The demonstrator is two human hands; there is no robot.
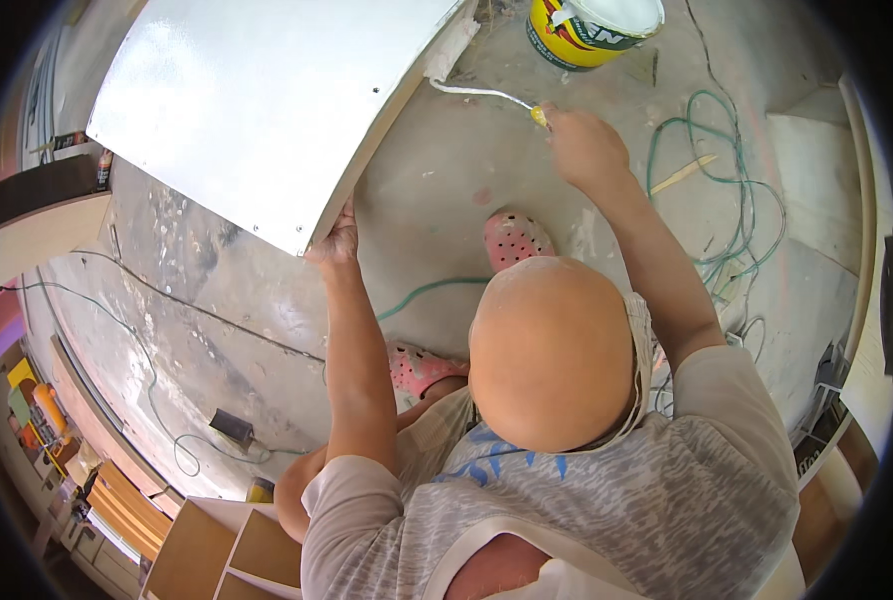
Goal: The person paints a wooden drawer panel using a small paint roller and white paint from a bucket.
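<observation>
A paint roller (455, 47) with a white wire frame and yellow handle is in my right hand (585, 148), fingers wrapped round the handle. Its pale roller head lies at the right side edge of a large white board (267, 100); whether it touches cannot be made out. My left hand (338, 240) grips the board's near right corner, some fingers hidden under it. The board's top face is glossy white, with a few small dark holes near its edges. Beyond my right hand stands a yellow and dark green paint bucket (557, 38) with white paint on its rim.
A tangled green hose or cable (657, 150) and a thin wooden stick (684, 174) lie on the floor to the right. Dark cables (207, 315) cross the paint-spotted concrete (417, 160) on the left. A wooden shelf unit (199, 545) stands at the lower left.
</observation>
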